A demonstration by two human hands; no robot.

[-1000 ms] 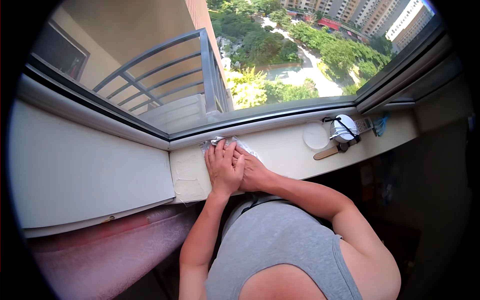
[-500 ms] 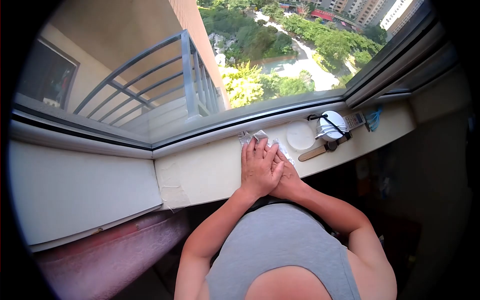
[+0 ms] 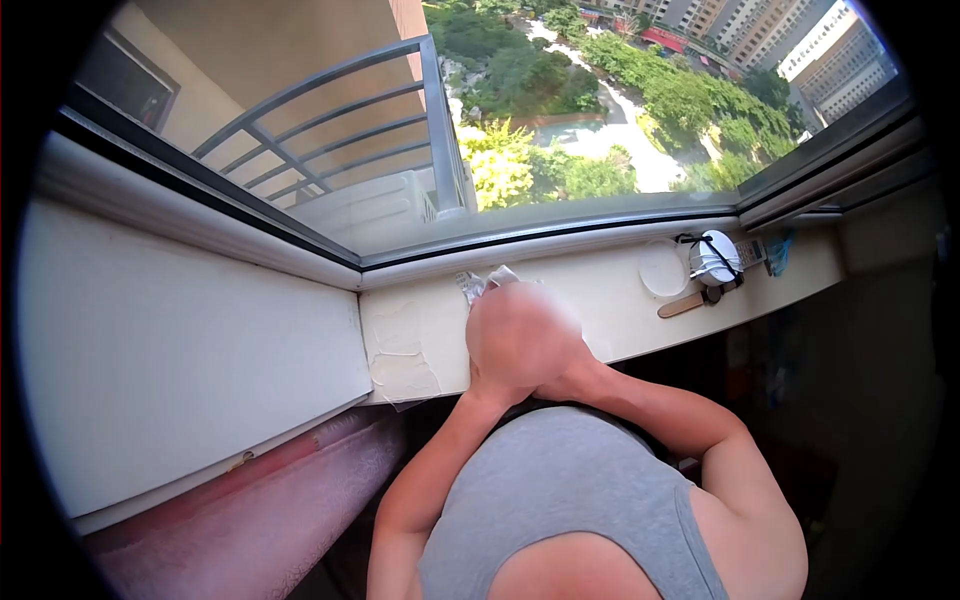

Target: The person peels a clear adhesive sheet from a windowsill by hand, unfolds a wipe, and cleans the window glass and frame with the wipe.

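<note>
My left hand [image 3: 513, 340] lies over my right hand [image 3: 572, 372] on the pale windowsill [image 3: 615, 325]. Both sets of fingers are smeared by a blur, so their shape does not show. Beneath and just beyond them is a crumpled white wrapper or sheet of paper [image 3: 503, 275], with grey printing on its left part. Most of it is covered by the hands.
Right along the sill lie a clear round lid or dish [image 3: 662, 268], a white rounded object with black cord [image 3: 716, 258], a brown-strapped watch [image 3: 682, 306], a remote control [image 3: 750, 252] and a blue item [image 3: 780, 255]. The window frame [image 3: 550, 235] borders the far side.
The hands, still stacked, have moved left along the sill with the crumpled white piece, away from the round lid. The view has turned slightly. Finger outlines, clear before, are now blurred.
</note>
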